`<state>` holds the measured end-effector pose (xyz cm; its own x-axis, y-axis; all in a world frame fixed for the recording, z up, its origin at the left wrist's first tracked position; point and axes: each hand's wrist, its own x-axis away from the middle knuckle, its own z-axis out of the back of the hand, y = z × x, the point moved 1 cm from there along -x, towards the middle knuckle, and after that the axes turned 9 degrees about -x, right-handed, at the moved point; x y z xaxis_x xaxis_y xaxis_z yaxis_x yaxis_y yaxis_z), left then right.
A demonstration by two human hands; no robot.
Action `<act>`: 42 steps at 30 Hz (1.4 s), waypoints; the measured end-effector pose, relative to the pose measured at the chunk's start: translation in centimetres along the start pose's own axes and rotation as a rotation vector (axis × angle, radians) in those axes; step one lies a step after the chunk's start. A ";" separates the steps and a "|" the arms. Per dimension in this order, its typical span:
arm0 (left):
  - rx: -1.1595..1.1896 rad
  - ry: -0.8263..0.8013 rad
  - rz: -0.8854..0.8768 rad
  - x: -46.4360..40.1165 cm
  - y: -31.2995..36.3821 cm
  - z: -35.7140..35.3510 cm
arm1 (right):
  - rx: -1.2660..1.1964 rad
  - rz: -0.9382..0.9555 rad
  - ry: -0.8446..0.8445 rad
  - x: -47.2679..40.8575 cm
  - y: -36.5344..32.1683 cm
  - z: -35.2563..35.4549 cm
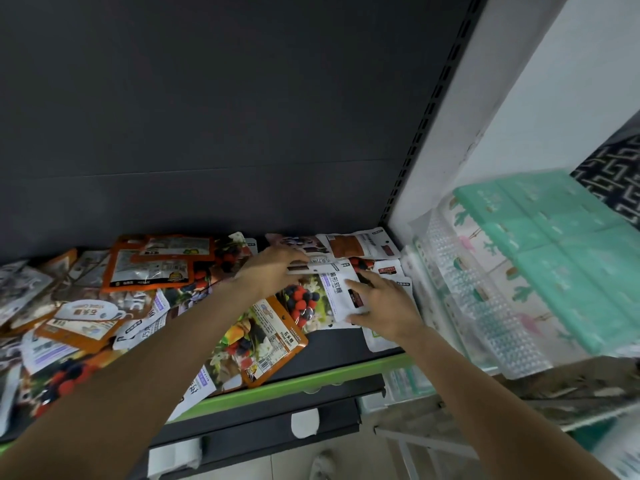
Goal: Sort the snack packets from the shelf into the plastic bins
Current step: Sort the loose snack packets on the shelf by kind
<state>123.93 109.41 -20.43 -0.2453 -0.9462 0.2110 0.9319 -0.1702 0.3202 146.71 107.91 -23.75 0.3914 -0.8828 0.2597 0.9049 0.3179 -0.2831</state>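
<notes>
Two hands work over the right end of the shelf (346, 344). Left hand (273, 271) – fingers curled over the far edge of a berry packet (311, 299), which lies near the shelf's right end, on top of other packets. Right hand (384, 310) – thumb and fingers pinch the same packet's near right corner, palm down. Packet is white with red and dark berries printed on it; it lies roughly flat, partly over an orange packet (273, 337) that reaches toward the green front edge (311, 379).

Loose packets (86, 306) cover the shelf from the left end to the right end, overlapping and in no order – orange-bordered ones at the back left, white ones at the back right corner. Several overhang the front edge.

Container: a clear bin (485, 306) stands just past the shelf's right end, on a separate surface. Its side wall has a bumpy texture. Contents – mint-green packs (568, 244) stacked in rows, filling it to above the rim. No snack packets can be made out inside it. A patterned sheet with green and pink figures shows through the bin's wall.
</notes>
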 end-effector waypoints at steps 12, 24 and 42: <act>-0.320 0.050 -0.031 -0.4 1.5 -2.5 | -0.124 -0.113 0.151 0.3 0.0 0.0; -0.020 0.073 0.048 -1.3 2.1 1.4 | -0.120 -0.121 0.111 1.1 -1.2 -1.4; 0.006 0.068 0.026 -1.5 0.9 0.8 | -0.332 -0.279 0.009 1.1 -1.8 -2.7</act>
<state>124.94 110.87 -19.69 -0.2023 -0.9668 0.1562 0.9360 -0.1439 0.3212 145.02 105.44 -25.48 0.1364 -0.9227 0.3607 0.8723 -0.0607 -0.4851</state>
